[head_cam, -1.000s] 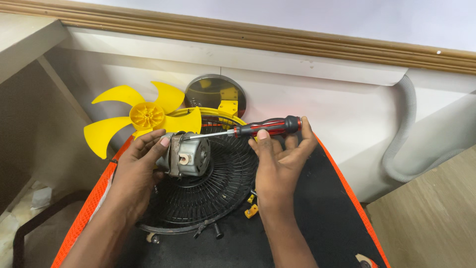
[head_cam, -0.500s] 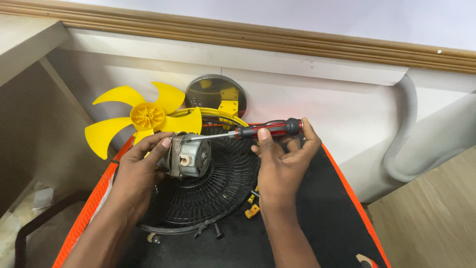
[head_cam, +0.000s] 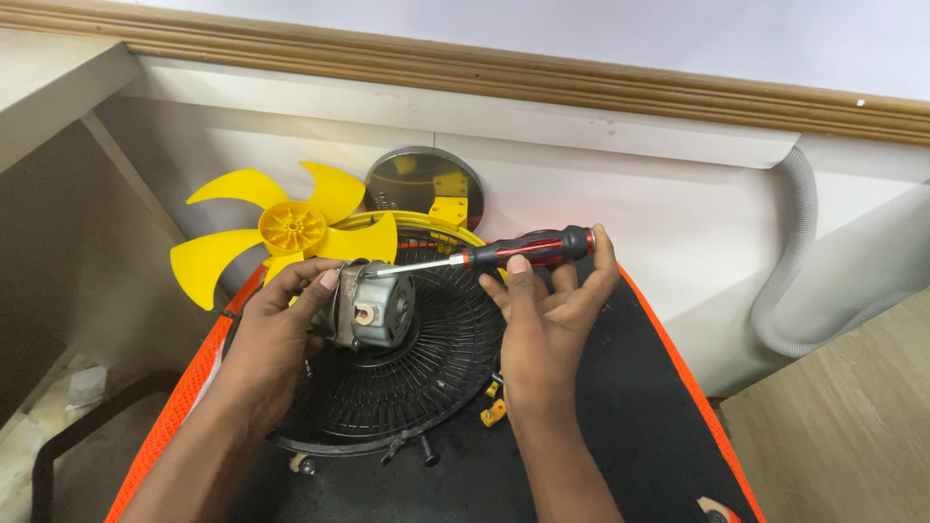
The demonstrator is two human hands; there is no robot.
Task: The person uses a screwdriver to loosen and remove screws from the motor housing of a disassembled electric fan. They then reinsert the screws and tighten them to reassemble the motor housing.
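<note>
My left hand (head_cam: 276, 334) grips a grey metal fan motor (head_cam: 373, 305) and holds it above a black wire fan grille (head_cam: 426, 373). My right hand (head_cam: 547, 310) holds a red and black screwdriver (head_cam: 528, 250) by its handle, lying nearly level. Its metal tip touches the top of the motor. A yellow fan blade (head_cam: 281, 232) lies just behind my left hand.
The grille rests on a black mat with an orange edge (head_cam: 678, 349). A round dark fan base with a yellow bracket (head_cam: 426, 189) leans on the white wall. Small yellow and black parts (head_cam: 494, 412) lie by the grille. A grey corrugated hose (head_cam: 794, 261) runs down at right.
The screwdriver has shifted slightly in my right hand, its tip staying on the motor. My left hand has kept the motor in place.
</note>
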